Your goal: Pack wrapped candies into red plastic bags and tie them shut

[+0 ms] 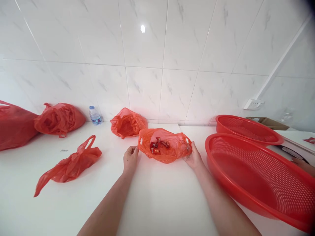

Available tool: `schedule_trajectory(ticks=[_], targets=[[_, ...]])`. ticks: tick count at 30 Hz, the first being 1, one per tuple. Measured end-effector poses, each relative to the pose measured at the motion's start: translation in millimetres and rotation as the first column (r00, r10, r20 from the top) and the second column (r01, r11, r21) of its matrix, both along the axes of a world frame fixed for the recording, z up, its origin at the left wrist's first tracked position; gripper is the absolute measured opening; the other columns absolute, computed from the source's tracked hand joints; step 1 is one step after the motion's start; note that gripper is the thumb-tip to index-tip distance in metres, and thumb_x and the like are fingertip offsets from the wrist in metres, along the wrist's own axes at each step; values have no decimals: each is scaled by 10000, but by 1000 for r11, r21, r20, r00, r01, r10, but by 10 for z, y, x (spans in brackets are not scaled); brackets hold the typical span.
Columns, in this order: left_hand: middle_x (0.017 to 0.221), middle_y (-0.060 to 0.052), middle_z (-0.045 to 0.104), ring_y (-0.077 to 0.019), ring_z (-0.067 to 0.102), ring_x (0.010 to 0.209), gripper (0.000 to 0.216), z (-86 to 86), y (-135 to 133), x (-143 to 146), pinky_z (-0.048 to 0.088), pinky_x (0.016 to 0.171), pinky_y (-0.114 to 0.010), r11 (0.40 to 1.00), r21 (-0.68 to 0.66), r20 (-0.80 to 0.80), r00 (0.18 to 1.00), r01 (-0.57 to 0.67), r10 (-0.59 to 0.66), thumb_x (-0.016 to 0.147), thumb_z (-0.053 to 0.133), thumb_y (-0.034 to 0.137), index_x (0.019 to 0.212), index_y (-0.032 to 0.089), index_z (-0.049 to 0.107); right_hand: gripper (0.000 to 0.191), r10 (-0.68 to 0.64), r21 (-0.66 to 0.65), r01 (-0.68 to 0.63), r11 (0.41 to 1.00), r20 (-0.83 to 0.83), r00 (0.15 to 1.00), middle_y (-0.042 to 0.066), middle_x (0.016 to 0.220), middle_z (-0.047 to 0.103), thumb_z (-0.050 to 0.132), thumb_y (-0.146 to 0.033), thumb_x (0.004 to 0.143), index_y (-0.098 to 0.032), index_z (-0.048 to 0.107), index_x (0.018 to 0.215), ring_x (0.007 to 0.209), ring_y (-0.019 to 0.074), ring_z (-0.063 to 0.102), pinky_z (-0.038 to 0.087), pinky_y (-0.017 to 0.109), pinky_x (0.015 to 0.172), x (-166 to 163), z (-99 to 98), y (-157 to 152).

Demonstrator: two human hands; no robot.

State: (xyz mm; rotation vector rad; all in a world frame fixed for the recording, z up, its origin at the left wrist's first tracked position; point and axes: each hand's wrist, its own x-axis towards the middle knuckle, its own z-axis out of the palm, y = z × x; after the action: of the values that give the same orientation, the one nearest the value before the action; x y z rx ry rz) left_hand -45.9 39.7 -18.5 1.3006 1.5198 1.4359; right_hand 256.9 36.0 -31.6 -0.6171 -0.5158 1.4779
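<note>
A thin red plastic bag [165, 145] lies on the white counter [152, 196] in front of me, with a few small red-wrapped candies [157, 146] showing through it. My left hand [130, 158] pinches the bag's left edge, fingers curled. My right hand [193, 156] grips the bag's right handle. The bag is stretched between both hands.
Two large red perforated baskets, the nearer one [258, 177] and the farther one [248, 128], sit to the right. Other red bags lie behind [128, 123], at left front [71, 164] and far left [59, 118]. A small water bottle [94, 116] stands by the tiled wall. Another person's fingers [304, 165] show at the right edge.
</note>
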Motion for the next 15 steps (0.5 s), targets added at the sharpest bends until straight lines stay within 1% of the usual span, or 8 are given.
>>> schedule_trajectory(ticks=[2, 5, 7, 10, 13, 15], targets=[[770, -18, 640, -177, 562, 709, 251, -5, 10, -1, 419, 653, -280, 1000, -6, -4, 1000, 7, -7, 741, 528, 434, 752, 191, 590, 317, 15, -3, -15, 1000, -1, 1000, 3, 850, 711, 531, -517, 837, -257, 652, 971, 701, 138, 651, 547, 258, 569, 9, -2, 13], [805, -22, 648, -190, 576, 791, 276, -28, 14, -27, 430, 706, -289, 1000, -10, 1, 1000, 15, -15, 773, 492, 454, 761, 196, 589, 331, 28, 12, -28, 1000, 13, 1000, 8, 886, 711, 542, -512, 833, -251, 647, 1008, 736, 150, 654, 556, 280, 607, 19, -6, 19], [837, -26, 651, -198, 577, 852, 290, -42, 6, -48, 432, 755, -299, 1000, -10, 13, 1000, 26, -26, 789, 483, 468, 775, 200, 591, 333, 24, 26, -24, 999, 27, 999, 11, 893, 710, 556, -506, 826, -251, 645, 1020, 755, 152, 654, 556, 283, 633, 22, -5, 16], [853, -41, 645, -213, 571, 891, 329, -31, -25, -66, 432, 797, -325, 999, -5, 38, 998, 43, -42, 806, 471, 504, 803, 199, 595, 358, 26, 12, -26, 1000, 36, 999, 16, 903, 708, 557, -528, 815, -246, 650, 1015, 773, 158, 652, 553, 278, 635, 21, 12, 4], [942, -66, 630, -235, 559, 956, 389, 12, -63, -57, 441, 807, -350, 998, 36, 60, 996, 60, -62, 831, 421, 541, 872, 196, 595, 347, 24, 16, -25, 1000, 47, 999, 3, 912, 704, 569, -532, 806, -257, 653, 1002, 774, 147, 645, 550, 264, 626, 7, 43, -17], [1031, -69, 610, -241, 541, 1022, 403, 37, -84, -39, 441, 825, -363, 995, 74, 71, 995, 69, -74, 851, 387, 544, 950, 206, 583, 285, 18, 41, -22, 999, 76, 997, -8, 912, 700, 610, -475, 797, -268, 654, 988, 772, 130, 640, 545, 243, 627, -10, 59, -36]])
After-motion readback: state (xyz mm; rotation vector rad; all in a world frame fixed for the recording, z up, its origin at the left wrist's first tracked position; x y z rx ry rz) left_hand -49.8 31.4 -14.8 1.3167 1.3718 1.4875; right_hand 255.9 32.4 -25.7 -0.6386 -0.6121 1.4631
